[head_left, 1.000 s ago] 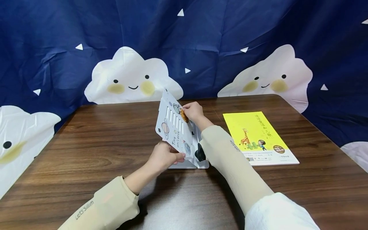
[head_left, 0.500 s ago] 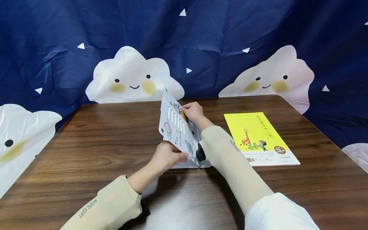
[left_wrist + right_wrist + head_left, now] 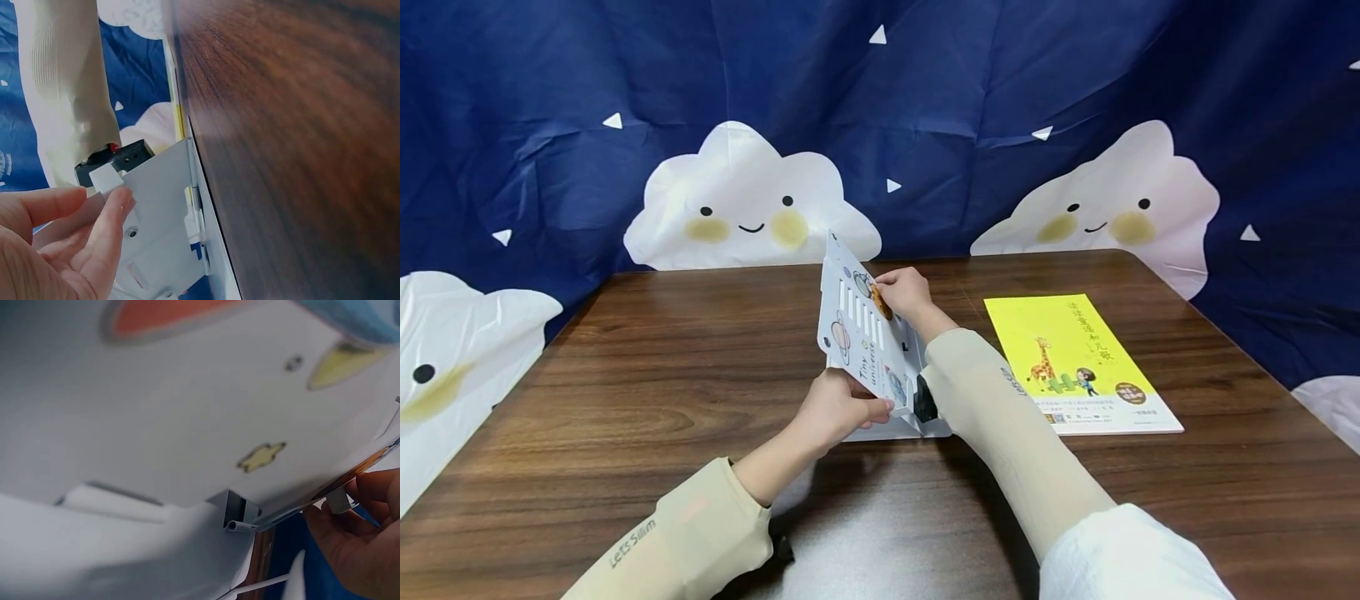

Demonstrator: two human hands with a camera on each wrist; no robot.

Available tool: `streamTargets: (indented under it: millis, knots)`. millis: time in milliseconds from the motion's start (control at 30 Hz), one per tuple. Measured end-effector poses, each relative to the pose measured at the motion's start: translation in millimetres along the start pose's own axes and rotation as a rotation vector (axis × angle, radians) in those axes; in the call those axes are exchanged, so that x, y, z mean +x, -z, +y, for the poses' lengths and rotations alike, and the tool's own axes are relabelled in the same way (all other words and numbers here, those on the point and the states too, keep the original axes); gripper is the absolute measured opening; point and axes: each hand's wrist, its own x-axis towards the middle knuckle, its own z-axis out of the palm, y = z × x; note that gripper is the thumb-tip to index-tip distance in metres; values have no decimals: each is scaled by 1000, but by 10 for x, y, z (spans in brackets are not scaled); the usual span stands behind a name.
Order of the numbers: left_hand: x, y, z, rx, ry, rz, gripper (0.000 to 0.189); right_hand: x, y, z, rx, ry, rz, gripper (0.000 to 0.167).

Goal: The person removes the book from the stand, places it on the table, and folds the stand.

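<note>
A white folding book stand [image 3: 857,325] printed with planets and "Tiny universe" stands tilted on the table, its slotted panel raised over a flat base [image 3: 883,429]. My left hand [image 3: 835,408] pinches the panel's near lower edge between thumb and fingers; in the left wrist view, that hand [image 3: 69,250] is at a white tab [image 3: 106,178]. At the panel's far right edge, beside the orange planet print, my right hand [image 3: 906,293] pinches the edge. The right wrist view shows this hand [image 3: 362,537] gripping at a small white tab [image 3: 338,501]. Part of the base is hidden behind the panel and right sleeve.
A yellow book [image 3: 1060,342] with a giraffe on its cover lies right of the stand, partly behind the right sleeve [image 3: 1000,417]. The wooden table [image 3: 662,375] reaches back to a dark blue cloud-patterned curtain [image 3: 925,100].
The raised panel's near edge has shifted slightly to the right, and my left hand with it. My right hand keeps its hold at almost the same place.
</note>
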Motion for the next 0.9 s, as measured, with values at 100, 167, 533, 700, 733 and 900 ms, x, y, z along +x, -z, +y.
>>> streamTargets:
  millis: [100,167,533,700,733,900]
  knots:
    - [2,9,-14,4,-2,-5,23,-5,-1,-4,3,1,0,21]
    - [0,14,-16,1,-7,-10,23,-10,3,-6,6,-1,3,21]
    - [-26,76,-25,14,-30,-51,21,-38,36,-25,22,-8,-21,24]
    - [-42,135,-40,26,-64,-70,18,-75,81,-32,3,20,-39,27]
    - [-44,145,-43,26,-64,-70,18,-85,90,-31,-4,31,-42,27]
    - [-53,176,-46,13,-48,-56,18,-137,131,-29,1,56,-63,31]
